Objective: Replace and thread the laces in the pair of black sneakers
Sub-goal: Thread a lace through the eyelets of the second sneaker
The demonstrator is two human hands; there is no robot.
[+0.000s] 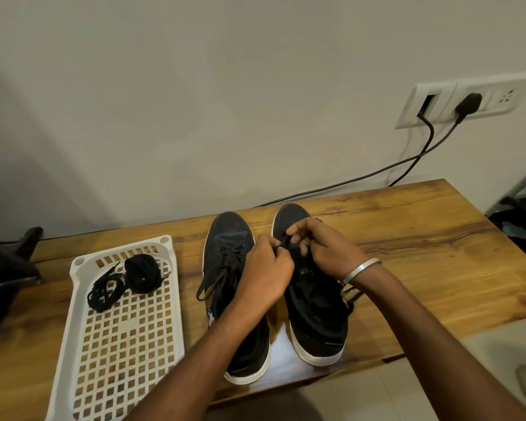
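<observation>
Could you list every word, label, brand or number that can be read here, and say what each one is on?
No text here can be read for certain.
Right sneaker: pale print on the tongue, too blurred to read.
Left sneaker: a red, white and blue patch on its side, too small to make out.
White tray, wall socket plate, bangle: no lettering visible.

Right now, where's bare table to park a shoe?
Bare wood right of the right sneaker, out to the table edge. The tray has open grid in its near half; laces fill its far end. Crowded: both hands over the right sneaker, narrow gap to the left sneaker.
</observation>
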